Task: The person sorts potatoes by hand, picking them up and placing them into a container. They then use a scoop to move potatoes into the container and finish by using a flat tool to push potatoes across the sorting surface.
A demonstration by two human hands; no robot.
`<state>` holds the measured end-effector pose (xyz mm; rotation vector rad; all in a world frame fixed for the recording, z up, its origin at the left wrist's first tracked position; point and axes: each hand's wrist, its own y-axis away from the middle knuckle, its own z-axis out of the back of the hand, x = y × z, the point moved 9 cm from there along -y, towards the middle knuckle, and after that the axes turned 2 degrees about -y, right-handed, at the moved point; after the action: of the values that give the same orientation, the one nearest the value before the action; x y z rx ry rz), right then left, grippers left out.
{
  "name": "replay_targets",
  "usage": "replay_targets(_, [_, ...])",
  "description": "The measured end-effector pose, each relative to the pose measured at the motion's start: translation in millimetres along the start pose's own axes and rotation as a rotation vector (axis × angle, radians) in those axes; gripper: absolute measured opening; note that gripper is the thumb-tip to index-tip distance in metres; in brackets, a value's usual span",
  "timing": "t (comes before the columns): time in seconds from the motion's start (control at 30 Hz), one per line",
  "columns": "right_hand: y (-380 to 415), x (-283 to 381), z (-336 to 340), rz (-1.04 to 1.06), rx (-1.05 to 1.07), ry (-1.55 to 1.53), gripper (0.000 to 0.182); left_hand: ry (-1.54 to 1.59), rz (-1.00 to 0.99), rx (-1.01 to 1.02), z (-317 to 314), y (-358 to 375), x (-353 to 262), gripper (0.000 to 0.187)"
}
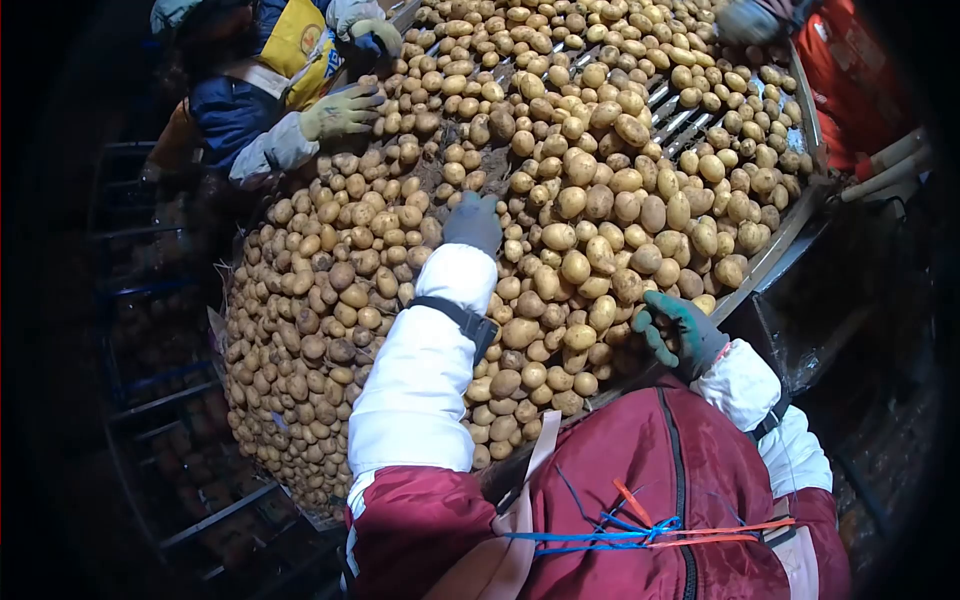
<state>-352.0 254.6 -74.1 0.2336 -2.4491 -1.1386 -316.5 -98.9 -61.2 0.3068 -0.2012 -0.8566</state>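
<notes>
The potatoes are lying in a wide, loose heap over the slatted counter, spreading from the near edge to the far side and down the left. The left hand, in a grey glove, is reaching into the middle, beside a patch of dark soil; its fingers are pointing away and looking narrow, but I cannot tell if they are holding something. The right hand is curling loosely by the near right edge, a gap showing between thumb and fingers, and no potato is showing in it. For working well here, the left fingers should be going in low and softly, not pressing skins or rolling potatoes down the left slope, and leaving room for the co-worker's glove at far left.
</notes>
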Motion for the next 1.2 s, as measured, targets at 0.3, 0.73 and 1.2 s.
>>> replay_targets(0.3, [2.7, 5.5, 3.2, 0.021, -0.051, 0.006, 0.049, -0.015, -0.086, -0.076, -12.9, 16.2, -4.0, 0.032])
replay_targets(0.73, [7.1, 8.8, 3.6, 0.020, 0.019, -0.036, 0.044, 0.302, 0.007, 0.083, -27.6, -3.2, 3.6, 0.049])
replay_targets(1.2, [0.3, 7.9, -1.2, 0.007, -0.035, -0.007, 0.046, 0.644, 0.152, 0.004, -31.2, -8.8, 27.6, 0.040])
